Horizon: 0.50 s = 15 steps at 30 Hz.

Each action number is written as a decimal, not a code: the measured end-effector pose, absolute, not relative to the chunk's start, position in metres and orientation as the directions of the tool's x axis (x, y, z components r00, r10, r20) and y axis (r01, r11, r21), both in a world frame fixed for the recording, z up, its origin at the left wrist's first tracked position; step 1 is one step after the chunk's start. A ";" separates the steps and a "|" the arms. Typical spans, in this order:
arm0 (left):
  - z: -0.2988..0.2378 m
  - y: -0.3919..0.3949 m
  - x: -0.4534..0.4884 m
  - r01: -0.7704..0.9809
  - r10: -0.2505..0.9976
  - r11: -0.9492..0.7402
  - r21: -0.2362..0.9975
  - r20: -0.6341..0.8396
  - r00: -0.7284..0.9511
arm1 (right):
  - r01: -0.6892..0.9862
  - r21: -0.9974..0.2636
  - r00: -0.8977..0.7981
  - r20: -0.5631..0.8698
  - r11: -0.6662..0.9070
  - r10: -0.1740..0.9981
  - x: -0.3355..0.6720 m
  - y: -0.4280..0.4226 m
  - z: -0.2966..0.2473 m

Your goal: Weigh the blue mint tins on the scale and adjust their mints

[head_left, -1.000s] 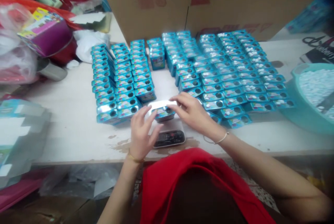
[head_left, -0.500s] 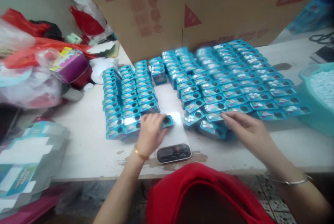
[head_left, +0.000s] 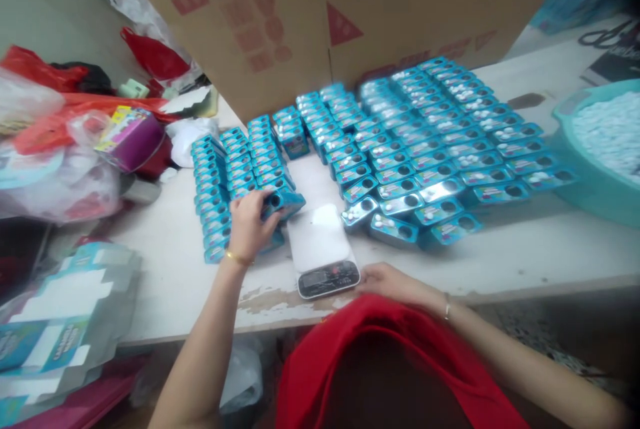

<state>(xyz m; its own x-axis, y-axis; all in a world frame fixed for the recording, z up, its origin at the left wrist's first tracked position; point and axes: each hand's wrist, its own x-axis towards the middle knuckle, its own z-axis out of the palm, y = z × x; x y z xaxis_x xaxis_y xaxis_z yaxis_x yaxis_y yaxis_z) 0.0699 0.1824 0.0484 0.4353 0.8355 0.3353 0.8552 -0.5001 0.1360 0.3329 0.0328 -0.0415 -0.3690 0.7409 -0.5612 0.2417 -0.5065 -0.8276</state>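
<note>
My left hand is closed round a small blue tin at the near end of the left block of blue tins. My right hand lies at the table's front edge, fingers stretched out toward the small kitchen scale and holding nothing. The scale's white platform is bare. To the right of the scale lies a larger block of blue tins; some of them show white pellets in their round windows.
A big cardboard box stands behind the tins. A teal basin of white pellets sits at the right. Plastic bags and a purple box crowd the left; flat printed cartons lie at the lower left. Scissors lie far right.
My left hand took the tin off the scale and carried it left to the left block. My right hand drew back from the right block to the table's front edge.
</note>
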 end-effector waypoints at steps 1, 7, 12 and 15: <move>0.049 0.182 0.070 0.859 0.840 -0.494 0.135 0.327 0.432 | 0.226 -0.828 -0.374 -0.560 -0.513 0.739 0.332 0.032 -0.044; 0.054 0.184 0.073 0.861 0.842 -0.503 0.081 0.272 0.466 | 0.130 -0.821 -0.385 -0.558 -0.556 0.735 0.332 0.019 -0.049; 0.054 0.185 0.077 0.851 0.830 -0.525 0.006 0.222 0.511 | 0.078 -0.834 -0.379 -0.532 -0.547 0.757 0.332 0.008 -0.057; 0.050 0.188 0.079 0.839 0.821 -0.543 -0.037 0.187 0.540 | 0.069 -0.851 -0.382 -0.505 -0.521 0.774 0.338 0.001 -0.059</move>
<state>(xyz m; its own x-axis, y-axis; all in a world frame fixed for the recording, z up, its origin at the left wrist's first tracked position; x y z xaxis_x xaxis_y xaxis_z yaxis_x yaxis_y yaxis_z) 0.0788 0.1881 0.0503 0.5399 0.8206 0.1873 0.8387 -0.5432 -0.0373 0.3380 0.0006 -0.0589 -0.3816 0.7739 -0.5055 0.0694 -0.5213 -0.8505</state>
